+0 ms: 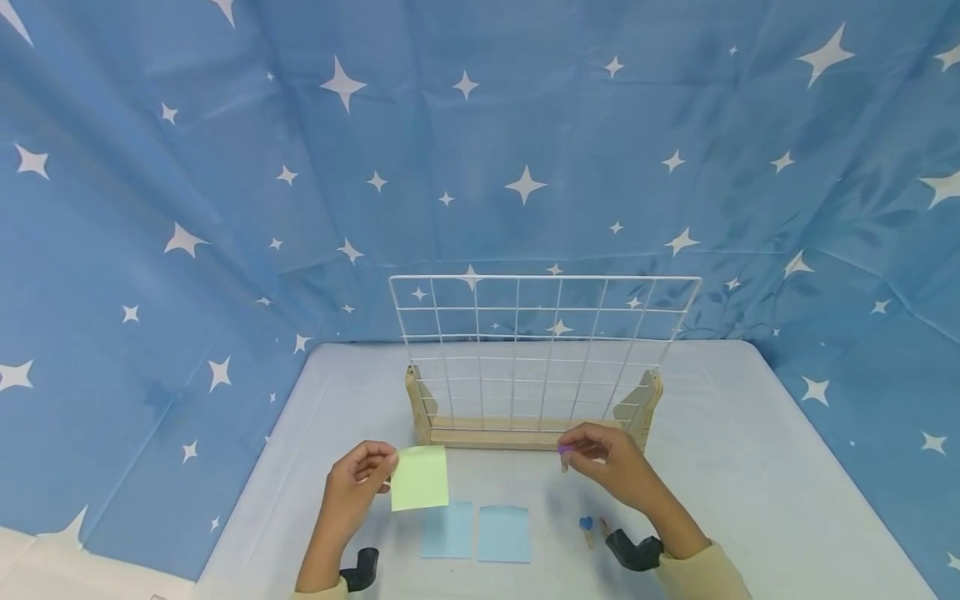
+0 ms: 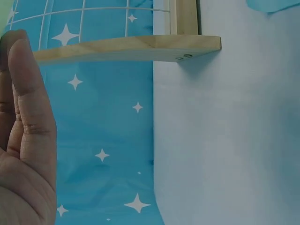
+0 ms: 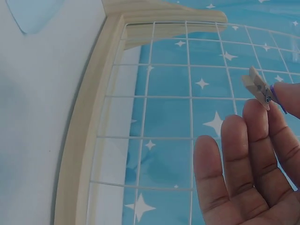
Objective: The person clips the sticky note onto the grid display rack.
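Observation:
My left hand (image 1: pixel 356 485) pinches a pale yellow-green sticky note (image 1: pixel 420 477) by its left edge, holding it up over the table in front of the wire grid (image 1: pixel 545 277). Only a sliver of that note shows in the left wrist view, beside the fingertips. Between thumb and fingertips, my right hand (image 1: pixel 613 463) pinches a small wooden clothespin (image 3: pixel 256 87) with a purple decoration (image 1: pixel 565 448), near the grid's lower right. The clothespin's jaws point away from the thumb in the right wrist view. Neither the note nor the clothespin is on the grid.
The white grid stands upright in a wooden base (image 1: pixel 487 437). Two light blue sticky notes (image 1: pixel 504 535) lie side by side on the white table (image 1: pixel 352 392). A clothespin with a blue heart (image 1: pixel 586 523) lies near the right wrist, another partly hidden beside it. A starry blue cloth (image 1: pixel 480 133) hangs behind.

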`<action>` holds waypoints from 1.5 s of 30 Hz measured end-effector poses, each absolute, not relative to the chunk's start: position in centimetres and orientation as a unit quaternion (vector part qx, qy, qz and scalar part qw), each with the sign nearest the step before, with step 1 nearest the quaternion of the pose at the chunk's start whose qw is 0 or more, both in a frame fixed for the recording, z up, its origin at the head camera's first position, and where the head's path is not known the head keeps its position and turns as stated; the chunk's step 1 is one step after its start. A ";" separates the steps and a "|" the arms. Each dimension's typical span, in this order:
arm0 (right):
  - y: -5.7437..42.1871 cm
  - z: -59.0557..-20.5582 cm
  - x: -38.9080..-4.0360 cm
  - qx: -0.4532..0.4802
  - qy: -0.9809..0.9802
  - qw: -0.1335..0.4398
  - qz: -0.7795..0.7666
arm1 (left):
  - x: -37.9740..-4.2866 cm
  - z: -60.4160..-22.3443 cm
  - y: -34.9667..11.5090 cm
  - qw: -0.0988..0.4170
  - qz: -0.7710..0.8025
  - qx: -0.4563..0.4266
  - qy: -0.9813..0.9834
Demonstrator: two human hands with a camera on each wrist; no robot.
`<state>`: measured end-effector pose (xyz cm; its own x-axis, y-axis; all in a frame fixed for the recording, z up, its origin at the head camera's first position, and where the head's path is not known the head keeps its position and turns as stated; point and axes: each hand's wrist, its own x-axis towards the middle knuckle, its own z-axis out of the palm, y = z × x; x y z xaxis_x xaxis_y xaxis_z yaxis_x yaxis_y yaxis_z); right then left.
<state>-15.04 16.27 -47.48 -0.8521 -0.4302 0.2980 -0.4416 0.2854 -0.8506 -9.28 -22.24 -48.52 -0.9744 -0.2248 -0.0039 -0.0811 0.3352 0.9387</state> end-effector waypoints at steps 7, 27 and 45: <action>16.0 -47.1 -15.2 0.279 -0.796 0.033 0.537 | -9.6 -47.9 -21.6 0.076 -0.578 0.081 -0.809; 15.2 -45.3 -15.9 0.276 -0.799 0.035 0.533 | -10.6 -46.8 -20.5 0.093 -0.589 0.049 -0.801; 14.2 -43.4 -16.5 0.310 -0.790 0.062 0.526 | -11.7 -45.3 -20.2 0.107 -0.586 0.038 -0.802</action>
<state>-16.49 14.21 -43.42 -0.7999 -0.4243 0.4245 -0.5552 0.2545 -0.7918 -11.74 -20.17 -45.33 -0.9741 -0.1866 0.1277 0.0651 0.3092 0.9488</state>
